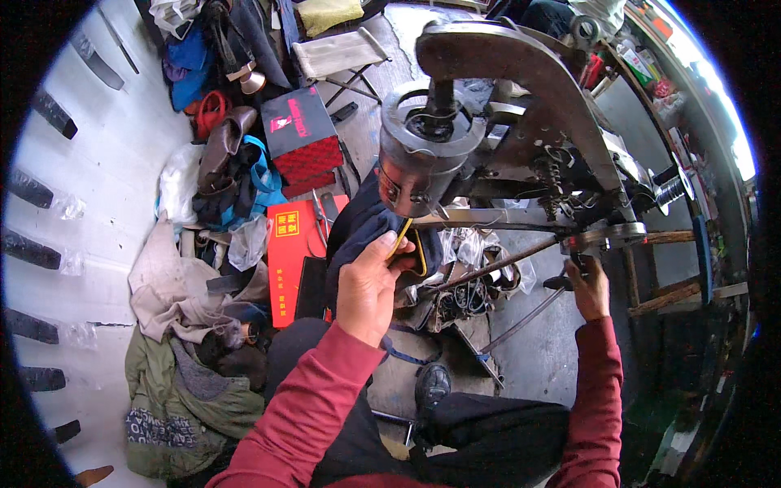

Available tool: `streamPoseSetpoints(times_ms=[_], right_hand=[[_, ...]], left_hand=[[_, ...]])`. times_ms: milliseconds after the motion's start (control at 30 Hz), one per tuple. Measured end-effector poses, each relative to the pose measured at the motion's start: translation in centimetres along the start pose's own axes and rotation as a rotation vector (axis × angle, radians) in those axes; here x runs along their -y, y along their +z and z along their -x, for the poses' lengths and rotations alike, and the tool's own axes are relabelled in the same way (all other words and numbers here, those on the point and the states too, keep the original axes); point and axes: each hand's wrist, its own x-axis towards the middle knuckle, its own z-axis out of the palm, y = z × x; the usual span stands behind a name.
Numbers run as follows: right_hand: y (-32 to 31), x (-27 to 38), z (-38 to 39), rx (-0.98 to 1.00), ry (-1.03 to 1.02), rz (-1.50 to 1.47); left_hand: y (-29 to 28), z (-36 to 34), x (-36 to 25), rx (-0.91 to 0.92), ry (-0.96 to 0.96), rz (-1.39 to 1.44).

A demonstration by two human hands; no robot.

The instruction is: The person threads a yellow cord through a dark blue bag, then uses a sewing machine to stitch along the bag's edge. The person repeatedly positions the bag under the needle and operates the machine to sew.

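A dark metal hand-cranked sewing machine [521, 57] stands in front of me, its round head at the centre. Below that head, my left hand [368, 285] pinches the edge of a dark navy fabric piece with yellow trim [421, 259]. The rest of the cloth goes up behind my fingers, partly hidden by the machine; what article it is I cannot tell. At the right, my right hand [591, 291] is closed round a dark crank handle [576, 262] under the machine's wheel [606, 237].
Left of the machine lie a red box [286, 276] with scissors [320, 218] on it and a black-and-red box [299, 130]. Clothes and bags [191, 285] are heaped along the white wall. A folding stool [342, 55] stands behind. Wooden shelving [663, 294] lines the right.
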Motion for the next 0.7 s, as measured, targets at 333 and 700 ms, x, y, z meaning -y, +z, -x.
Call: streamPoseSetpoints(times_ms=[333,700], right_hand=[[0.1,2.6,0.6,-0.012,-0.201,-0.236],[-0.1,-6.7,-3.0,-0.055,0.291,-0.183]], left_hand=[[0.1,0.0,-0.4,0.018,0.009,-0.044],[0.5,-0.2,-0.9,0.007,-0.011,-0.067]])
